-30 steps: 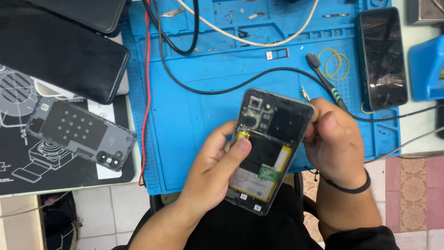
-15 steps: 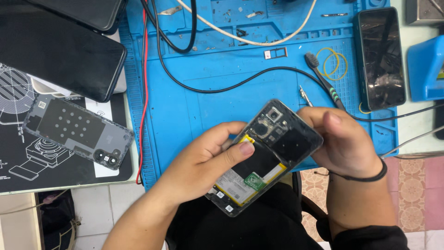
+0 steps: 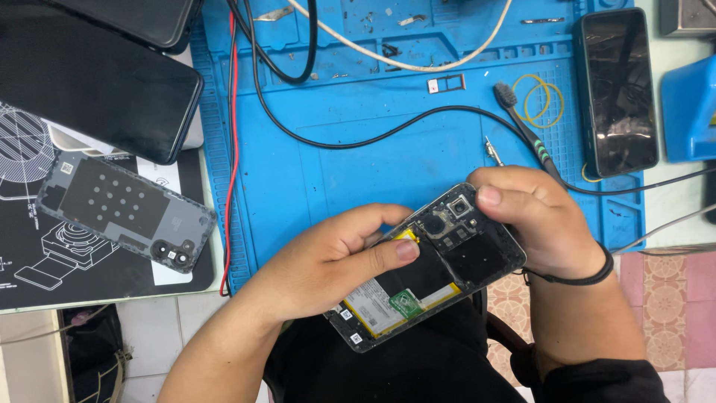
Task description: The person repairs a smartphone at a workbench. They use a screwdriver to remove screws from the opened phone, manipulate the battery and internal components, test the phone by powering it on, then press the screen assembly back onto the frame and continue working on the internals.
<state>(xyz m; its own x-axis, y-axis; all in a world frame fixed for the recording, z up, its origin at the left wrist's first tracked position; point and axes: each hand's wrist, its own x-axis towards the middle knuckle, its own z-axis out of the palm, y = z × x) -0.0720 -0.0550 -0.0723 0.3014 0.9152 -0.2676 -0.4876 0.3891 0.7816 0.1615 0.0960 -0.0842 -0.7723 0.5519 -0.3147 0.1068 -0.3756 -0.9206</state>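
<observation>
Phone [image 3: 425,269] with its back off lies tilted between your hands, just below the near edge of the blue mat [image 3: 358,172]. Your left hand [image 3: 328,265] holds its middle, thumb pressed on the battery [image 3: 399,295]; your right hand [image 3: 537,220] grips the camera end. The loose back cover [image 3: 123,209] lies left of the mat

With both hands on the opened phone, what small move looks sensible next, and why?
Probably lift the yellow tab gently. The left hand has its thumb beside that tab at the battery's upper edge, while the right hand steadies the opened phone at its camera end. The back cover already lies aside.
</observation>
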